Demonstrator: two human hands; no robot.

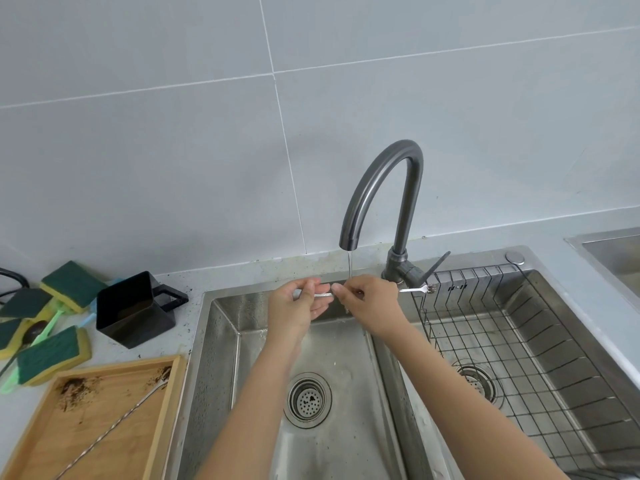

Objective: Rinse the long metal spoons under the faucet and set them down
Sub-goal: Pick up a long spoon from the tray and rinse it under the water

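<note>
Both hands hold one long thin metal spoon [414, 290] level over the left sink basin [221, 341], under a thin stream of water from the dark curved faucet [377, 188]. My left hand [299, 304] grips its left part. My right hand [372, 303] pinches its middle where the water falls. Its forked end [430, 288] sticks out to the right, past the faucet base. A second long twisted metal spoon [114, 427] lies slantwise in the wooden tray [169, 403] at the lower left.
The tray holds dark crumbs. A black square cup [135, 308] stands left of the sink, with several green-and-yellow sponges [48, 355] beyond it. A wire rack [519, 344] fills the right basin. A round drain [308, 400] sits in the left basin.
</note>
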